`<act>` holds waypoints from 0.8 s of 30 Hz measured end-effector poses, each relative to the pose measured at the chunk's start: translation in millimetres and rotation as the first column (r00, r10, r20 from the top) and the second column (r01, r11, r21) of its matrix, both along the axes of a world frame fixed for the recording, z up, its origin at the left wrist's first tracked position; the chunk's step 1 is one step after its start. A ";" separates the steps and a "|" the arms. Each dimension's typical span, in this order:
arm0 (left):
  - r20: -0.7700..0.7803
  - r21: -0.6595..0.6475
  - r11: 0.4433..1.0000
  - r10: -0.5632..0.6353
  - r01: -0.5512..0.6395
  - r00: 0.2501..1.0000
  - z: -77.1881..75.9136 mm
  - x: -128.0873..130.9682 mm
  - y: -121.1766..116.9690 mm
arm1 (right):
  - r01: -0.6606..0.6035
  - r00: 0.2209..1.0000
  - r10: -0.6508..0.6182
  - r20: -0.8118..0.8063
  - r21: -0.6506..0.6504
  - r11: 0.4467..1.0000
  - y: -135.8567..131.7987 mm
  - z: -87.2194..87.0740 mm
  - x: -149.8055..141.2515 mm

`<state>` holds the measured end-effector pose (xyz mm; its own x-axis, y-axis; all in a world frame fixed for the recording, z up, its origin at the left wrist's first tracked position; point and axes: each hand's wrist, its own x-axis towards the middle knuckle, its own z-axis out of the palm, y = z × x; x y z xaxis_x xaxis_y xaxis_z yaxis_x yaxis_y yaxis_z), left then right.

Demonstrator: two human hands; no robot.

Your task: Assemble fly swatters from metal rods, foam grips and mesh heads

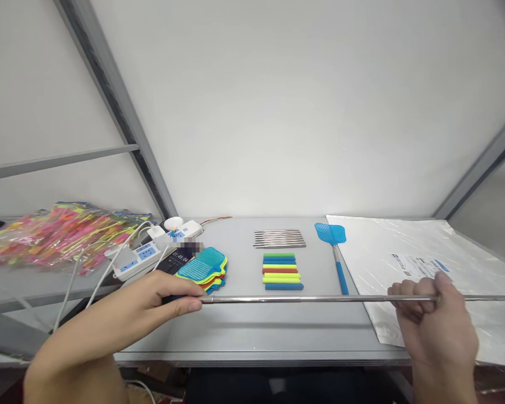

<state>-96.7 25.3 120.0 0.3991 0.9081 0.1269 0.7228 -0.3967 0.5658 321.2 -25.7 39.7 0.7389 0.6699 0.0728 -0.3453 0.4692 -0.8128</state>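
A long, thin telescopic metal rod lies level across the view, drawn out in sections above the table's front. My left hand pinches its left end between thumb and fingers. Farther along, my right hand wraps around the rod, which runs on past the right edge. Beyond the left hand sits a stack of mesh fly swatter heads, blue on top. Coloured handle tubes lie in a row mid-table, with several short metal rods behind them. A blue fly swatter rests to their right.
At the left are a white power strip with cables, a phone showing a timer, and a heap of bagged colourful items. A white plastic sheet covers the right side. A wall panel stands behind.
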 end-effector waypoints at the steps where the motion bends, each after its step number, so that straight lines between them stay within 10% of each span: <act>1: -0.036 -0.031 0.999 -0.029 0.028 0.999 0.3 2.4 2.1 | -0.017 1.000 0.017 -0.004 -0.017 1.000 3.4 -2.7 -0.8; 15: -0.141 -0.036 0.948 -0.318 0.316 0.938 5.8 92.5 -12.5 | -0.340 0.924 0.353 0.146 -0.106 0.934 2.2 -8.4 -112.7; 20: -0.182 -0.034 0.968 -0.249 0.247 0.951 4.6 57.3 -10.2 | -0.406 0.876 0.424 0.228 -0.124 0.905 5.9 -4.5 -78.5; 24: -0.169 0.006 0.999 -0.045 0.047 0.985 7.3 14.3 -9.2 | -0.337 0.920 0.356 -0.161 0.135 0.932 15.6 3.0 -30.9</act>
